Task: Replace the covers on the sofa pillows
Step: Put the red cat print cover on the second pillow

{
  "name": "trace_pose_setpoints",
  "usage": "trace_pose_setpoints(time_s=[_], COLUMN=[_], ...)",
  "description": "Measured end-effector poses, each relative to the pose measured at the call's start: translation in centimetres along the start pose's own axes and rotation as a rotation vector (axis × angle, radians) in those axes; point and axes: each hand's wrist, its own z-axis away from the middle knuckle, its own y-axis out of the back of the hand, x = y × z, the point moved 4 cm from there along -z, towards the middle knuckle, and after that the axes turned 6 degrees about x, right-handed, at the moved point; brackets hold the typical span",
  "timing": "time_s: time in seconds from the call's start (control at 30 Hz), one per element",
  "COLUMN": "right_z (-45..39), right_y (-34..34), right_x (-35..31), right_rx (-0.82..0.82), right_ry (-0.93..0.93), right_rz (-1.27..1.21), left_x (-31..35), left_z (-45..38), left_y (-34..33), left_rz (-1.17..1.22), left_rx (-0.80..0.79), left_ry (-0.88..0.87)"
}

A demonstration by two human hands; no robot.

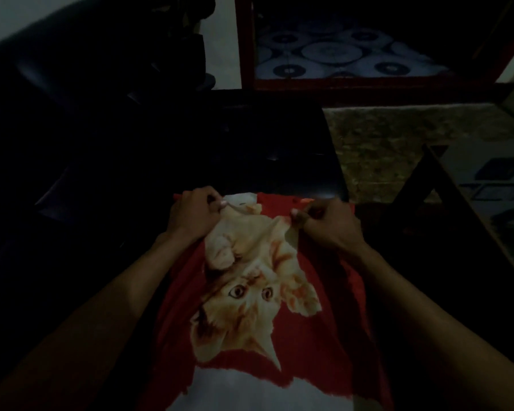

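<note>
A red pillow cover printed with an orange kitten lies stretched out in front of me, its far edge toward the dark sofa. My left hand grips the cover's far left edge with curled fingers. My right hand pinches the far right edge the same way. A bit of white pillow shows at the far opening between my hands. White fabric shows at the near end of the cover.
A dark sofa fills the left and middle, very dim. A patterned rug lies to the right, with a dark table at the right edge. A red-framed doorway opens beyond onto patterned floor.
</note>
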Motion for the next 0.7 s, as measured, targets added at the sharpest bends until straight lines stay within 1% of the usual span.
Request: trace_pose_setpoints(time_s=[0.07, 0.13, 0.2, 0.27, 0.33, 0.4, 0.47, 0.57, 0.6, 0.63, 0.7], right_z=[-1.0, -2.0, -2.7, -3.0, -3.4, -4.2, -5.4, -7.0, -7.2, -7.3, -7.4], right_y=[-0.9, -1.3, -2.0, -2.6, -2.8, -2.3, -1.1, -0.2, -0.5, -1.1, -2.0], right_x=[0.9, 1.3, 1.5, 1.6, 1.6, 1.5, 1.3, 0.7, 0.5, 0.4, 1.2], right_rx=[-0.003, -0.022, -0.074, -0.114, -0.109, -0.094, -0.027, 0.101, 0.112, 0.102, 0.049], right_ry=[-0.041, 0.000, 0.040, 0.050, 0.066, 0.043, -0.004, -0.001, 0.012, 0.008, -0.069], right_rz=[-0.063, -0.003, 0.041, 0.103, 0.142, 0.145, 0.115, 0.142, 0.176, 0.210, 0.206], left_x=[0.2, -0.1, -0.6, -1.3, -1.6, -1.3, -0.7, 0.8, 1.3, 1.6, 1.1], left_z=[-0.7, -0.9, -1.1, -1.2, -1.5, -2.0, -2.7, -4.8, -5.4, -5.9, -6.3], left_y=[0.0, -0.4, -1.3, -2.4, -2.9, -2.9, -2.4, -1.3, -1.5, -1.8, -3.0], left_rz=[0.023, 0.063, 0.115, 0.099, 0.092, 0.049, -0.002, 0.042, 0.024, -0.005, -0.025], left_rx=[0.009, -0.002, -0.088, -0.164, -0.137, -0.092, -0.043, 0.101, 0.112, 0.088, 0.006], left_ry=[-0.025, -0.071, -0.094, -0.085, -0.042, -0.022, -0.002, 0.044, 0.048, 0.065, 0.126])
